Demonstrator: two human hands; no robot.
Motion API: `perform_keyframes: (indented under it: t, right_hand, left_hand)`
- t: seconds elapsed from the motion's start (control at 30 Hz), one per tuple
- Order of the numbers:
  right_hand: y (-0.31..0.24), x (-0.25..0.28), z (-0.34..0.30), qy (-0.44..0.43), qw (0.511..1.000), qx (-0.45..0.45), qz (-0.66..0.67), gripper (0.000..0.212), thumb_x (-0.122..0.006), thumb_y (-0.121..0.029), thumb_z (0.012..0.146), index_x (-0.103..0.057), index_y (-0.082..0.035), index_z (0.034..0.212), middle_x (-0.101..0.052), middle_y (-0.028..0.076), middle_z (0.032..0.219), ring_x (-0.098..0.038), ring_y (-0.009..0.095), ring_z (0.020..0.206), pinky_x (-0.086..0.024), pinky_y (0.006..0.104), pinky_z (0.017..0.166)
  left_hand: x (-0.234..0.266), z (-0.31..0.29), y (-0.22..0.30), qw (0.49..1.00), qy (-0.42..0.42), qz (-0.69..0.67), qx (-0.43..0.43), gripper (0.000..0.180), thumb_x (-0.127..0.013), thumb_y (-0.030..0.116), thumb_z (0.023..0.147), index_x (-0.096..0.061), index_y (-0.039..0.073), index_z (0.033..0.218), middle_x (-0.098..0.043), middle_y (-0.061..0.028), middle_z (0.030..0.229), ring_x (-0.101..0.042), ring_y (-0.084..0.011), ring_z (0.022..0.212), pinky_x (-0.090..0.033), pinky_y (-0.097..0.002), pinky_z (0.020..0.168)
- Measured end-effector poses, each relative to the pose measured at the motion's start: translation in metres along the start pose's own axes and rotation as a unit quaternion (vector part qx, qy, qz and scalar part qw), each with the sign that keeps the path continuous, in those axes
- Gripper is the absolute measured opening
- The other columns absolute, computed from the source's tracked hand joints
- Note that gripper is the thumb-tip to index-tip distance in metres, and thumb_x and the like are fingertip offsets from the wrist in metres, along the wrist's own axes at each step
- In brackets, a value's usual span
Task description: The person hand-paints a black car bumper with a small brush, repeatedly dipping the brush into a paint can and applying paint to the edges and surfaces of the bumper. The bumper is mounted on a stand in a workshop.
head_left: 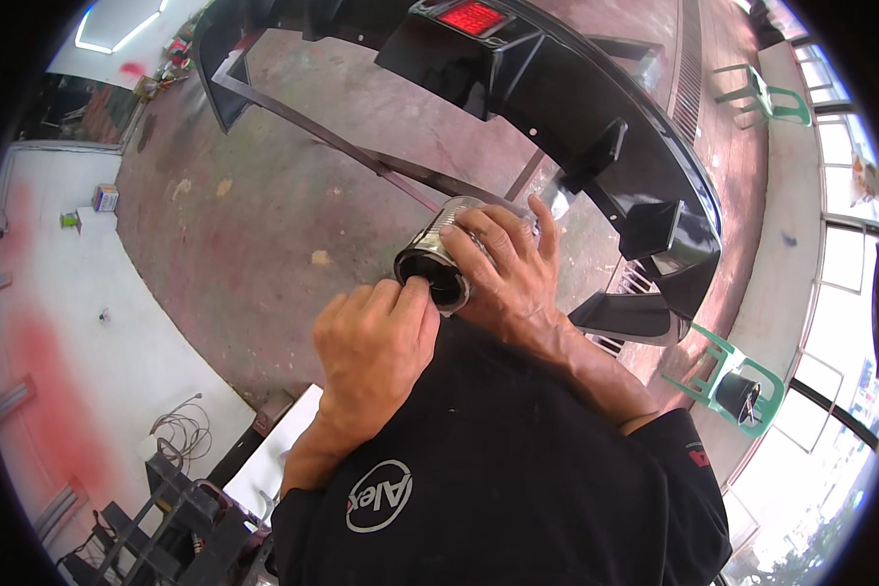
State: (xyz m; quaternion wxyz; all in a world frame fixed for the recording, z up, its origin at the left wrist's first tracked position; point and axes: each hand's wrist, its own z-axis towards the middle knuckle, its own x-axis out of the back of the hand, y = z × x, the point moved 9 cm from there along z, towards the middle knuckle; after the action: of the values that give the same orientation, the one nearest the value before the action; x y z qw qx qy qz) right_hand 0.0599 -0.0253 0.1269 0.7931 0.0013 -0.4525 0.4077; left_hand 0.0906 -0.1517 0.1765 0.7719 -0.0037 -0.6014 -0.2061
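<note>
A ribbed metal can lies tilted in front of my chest, its dark open mouth facing me. My right hand wraps over the can's side and holds it, with the little finger lifted. At the mouth, my left hand is closed, its thumb and index finger at the rim and partly inside. What those fingers pinch, if anything, is hidden. Dark residue coats the can's inside and rim. Beyond the can stands a glossy black car bumper with fins and a red light.
Metal bars run beneath the bumper. Two green plastic chairs stand at the right, the nearer one bearing a black container. A dark rack and coiled cable are at the lower left, by a red-stained white wall.
</note>
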Motion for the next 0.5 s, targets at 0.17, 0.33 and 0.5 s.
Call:
perform_keyframes:
  t: [0.17,0.33,0.5]
  right_hand:
    - [-0.029,-0.038,0.026,-0.023,0.999,-0.012,0.028,0.073,-0.094,-0.033,0.067,-0.064,-0.021,0.132,-0.066,0.001,0.13,-0.061,0.023,0.126,-0.029,0.0633,0.121]
    - [-0.049,-0.078,0.055,-0.047,0.993,-0.067,0.085,0.085,-0.099,-0.033,0.061,-0.062,-0.018,0.137,-0.066,0.003,0.132,-0.061,0.025,0.127,-0.029,0.0614,0.122]
    - [-0.066,-0.12,0.073,-0.056,0.984,-0.119,0.12,0.092,-0.101,-0.031,0.056,-0.062,-0.016,0.138,-0.067,0.005,0.132,-0.062,0.028,0.126,-0.033,0.0605,0.121]
  left_hand:
    - [0.027,-0.014,-0.053,0.996,0.058,-0.059,0.03,0.02,-0.082,0.001,0.082,-0.077,0.008,0.1,-0.063,-0.0044,0.074,-0.059,-0.0235,0.06,-0.047,-0.0371,0.056]
    - [0.033,-0.042,-0.135,0.948,0.129,-0.249,0.153,0.025,-0.078,-0.009,0.083,-0.076,0.004,0.104,-0.067,-0.008,0.078,-0.061,-0.0215,0.061,-0.049,-0.0335,0.057]
    - [0.021,-0.066,-0.199,0.859,0.158,-0.404,0.271,0.011,-0.073,-0.002,0.098,-0.073,-0.003,0.109,-0.073,-0.0054,0.088,-0.067,-0.0108,0.077,-0.055,-0.0264,0.069]
